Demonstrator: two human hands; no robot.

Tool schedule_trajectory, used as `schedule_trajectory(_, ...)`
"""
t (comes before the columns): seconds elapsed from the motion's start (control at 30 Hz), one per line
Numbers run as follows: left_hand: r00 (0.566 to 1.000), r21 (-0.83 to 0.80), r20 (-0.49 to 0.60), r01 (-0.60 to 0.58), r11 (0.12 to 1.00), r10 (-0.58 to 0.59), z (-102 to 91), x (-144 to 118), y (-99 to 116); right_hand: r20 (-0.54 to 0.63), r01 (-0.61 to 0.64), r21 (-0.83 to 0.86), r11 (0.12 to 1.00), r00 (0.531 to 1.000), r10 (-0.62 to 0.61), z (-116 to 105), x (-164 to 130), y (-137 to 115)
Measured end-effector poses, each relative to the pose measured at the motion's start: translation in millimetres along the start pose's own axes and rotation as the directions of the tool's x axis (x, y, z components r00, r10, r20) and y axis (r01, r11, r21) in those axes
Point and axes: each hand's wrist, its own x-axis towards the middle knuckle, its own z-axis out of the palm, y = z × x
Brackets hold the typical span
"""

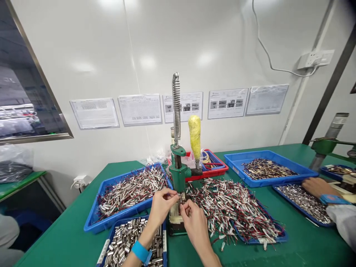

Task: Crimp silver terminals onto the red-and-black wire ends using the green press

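Two hands meet at the base of the green press: the left hand pinches a small metal part, the right hand closes its grip beside it, wired pieces heaped rightward on the worktop

Matt green covering on the desk. Glossy blue plastic trays. Shiny bare-metal sleeves and coiled steel spring. Green-painted metal press, handle wrapped in wrinkled yellow film. Laminated glossy paper sheets.
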Motion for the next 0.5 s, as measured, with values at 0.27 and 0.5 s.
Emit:
schedule_trajectory(0.27,0.995,-0.032,-0.097,-0.006,0.999,0.002,22.9,-3.6,-13.5,0.035,-0.043,0.026,0.999,0.999,0.042,3.0,0.6,1.6)
schedule_trajectory(0.5,0.997,-0.065,-0.078,0.002,0.998,-0.007,28.9,-11.4,-18.2,-0.019,-0.065,0.031,0.997,0.998,0.066,7.0,-2.0,-1.2)
